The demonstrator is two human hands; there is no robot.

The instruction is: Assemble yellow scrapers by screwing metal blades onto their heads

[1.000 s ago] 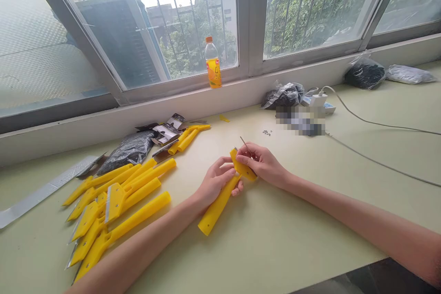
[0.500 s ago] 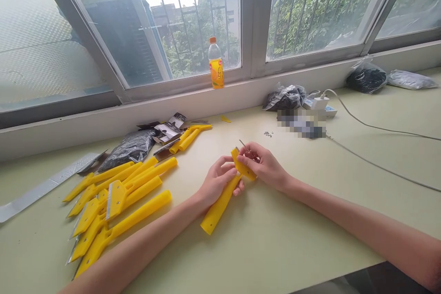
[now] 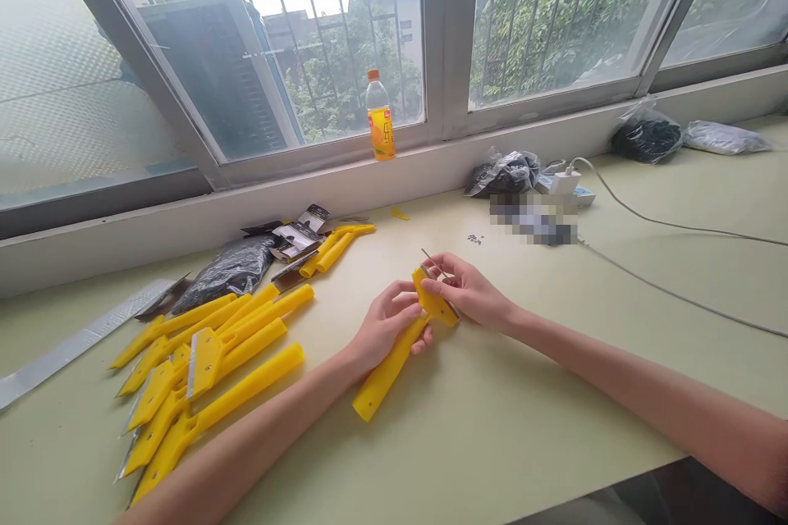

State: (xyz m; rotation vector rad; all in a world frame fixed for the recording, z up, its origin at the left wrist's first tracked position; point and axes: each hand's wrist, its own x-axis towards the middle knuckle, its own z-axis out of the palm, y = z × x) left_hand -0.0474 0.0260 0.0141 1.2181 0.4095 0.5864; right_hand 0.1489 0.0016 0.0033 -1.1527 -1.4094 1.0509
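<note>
My left hand (image 3: 385, 324) is wrapped round the upper handle of a yellow scraper (image 3: 389, 369), whose tube end points down and left. On the scraper's head, the fingers of my right hand (image 3: 468, 291) press near the blade edge. A thin metal rod (image 3: 432, 260) sticks up and left from my right fingers; its lower part is partly hidden by them. Several yellow scrapers (image 3: 206, 357) with metal blades lie piled to the left of my left arm. Small screws (image 3: 474, 239) lie loose on the table beyond my right hand.
Behind the pile are a bag of black items (image 3: 227, 269), dark printed packets (image 3: 301, 236) and yellow handles (image 3: 336, 253). An orange drink bottle (image 3: 381, 119) stands on the sill. Bags, a power strip (image 3: 575, 193) and cables (image 3: 665, 225) lie at the back right.
The view has shifted slightly. My right fingers have moved a little on the scraper's head, and more of its lower blade edge shows. Both hands keep their hold.
</note>
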